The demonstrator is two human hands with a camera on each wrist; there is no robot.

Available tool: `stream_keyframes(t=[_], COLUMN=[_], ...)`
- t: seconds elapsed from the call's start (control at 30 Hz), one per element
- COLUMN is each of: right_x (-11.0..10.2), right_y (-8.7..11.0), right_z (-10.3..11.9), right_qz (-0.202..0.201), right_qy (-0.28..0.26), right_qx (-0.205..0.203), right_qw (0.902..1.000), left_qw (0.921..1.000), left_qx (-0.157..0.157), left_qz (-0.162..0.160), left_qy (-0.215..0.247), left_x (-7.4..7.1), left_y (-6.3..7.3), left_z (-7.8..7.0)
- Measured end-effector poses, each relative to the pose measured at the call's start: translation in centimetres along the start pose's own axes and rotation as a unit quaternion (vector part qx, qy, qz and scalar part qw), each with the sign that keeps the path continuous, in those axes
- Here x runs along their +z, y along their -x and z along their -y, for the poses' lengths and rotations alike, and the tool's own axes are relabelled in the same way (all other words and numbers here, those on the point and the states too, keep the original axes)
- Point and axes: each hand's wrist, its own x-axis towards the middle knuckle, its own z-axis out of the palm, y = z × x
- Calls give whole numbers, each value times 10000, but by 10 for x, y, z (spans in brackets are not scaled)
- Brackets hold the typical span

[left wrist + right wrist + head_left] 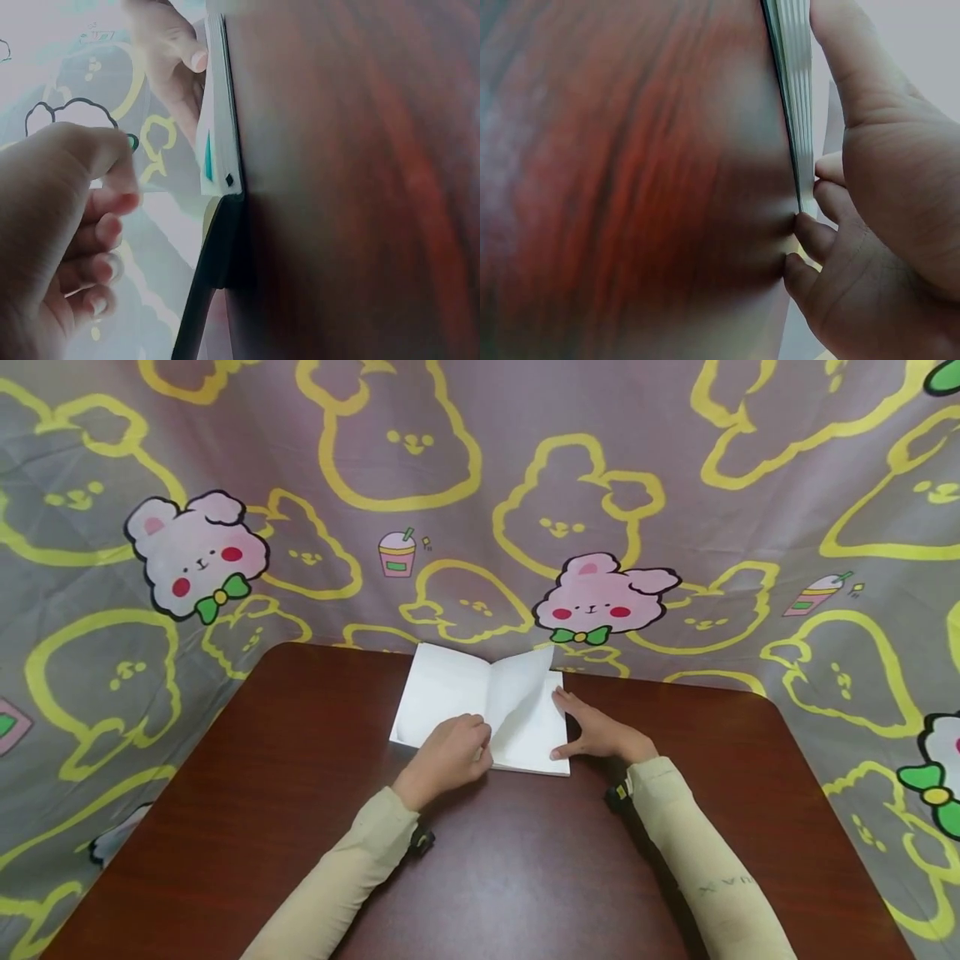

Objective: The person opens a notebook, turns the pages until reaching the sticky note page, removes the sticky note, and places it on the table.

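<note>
An open book [442,689] with blank white pages lies on the table. One page [517,681] stands lifted from the right half, its lower free corner drawn over toward the middle. At that corner my left hand [450,752] pinches the page between thumb and curled fingers. In the left wrist view, the left thumb [112,161] meets the index finger above the book's dark cover [206,262]. My right hand [600,731] rests at the book's right edge, thumb and fingers spread apart. The right wrist view shows its fingertips [810,232] beside the page block [799,97].
The dark red-brown wooden table [487,877] has rounded far corners. Behind and beside it hangs a grey curtain [465,435] with yellow outlines and cartoon rabbits. Both sleeves are pale, with a small dark device [619,793] at the right wrist.
</note>
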Motion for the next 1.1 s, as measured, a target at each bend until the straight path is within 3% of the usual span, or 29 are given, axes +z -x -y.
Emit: stream_keyframes(t=[0.3,0.57,0.9,1.1], right_x=[1,2,1,1], right_y=[3,2,2,3], right_z=[-1,-1,0,1], right_qz=[97,92,79,98], right_qy=[-37,-106,-138,-108], right_qx=[167,169,184,217], right_qw=[9998,9998,9997,9997], left_qw=[9975,9902,9811,9754], left_qx=[-588,-1030,-1165,-1221], left_qz=[-400,-941,-1515,-1766], left_qy=[-58,111,301,503], left_x=[-2,-14,-39,-46], left_y=[1,-1,-4,-2], left_z=[-9,-6,5,8])
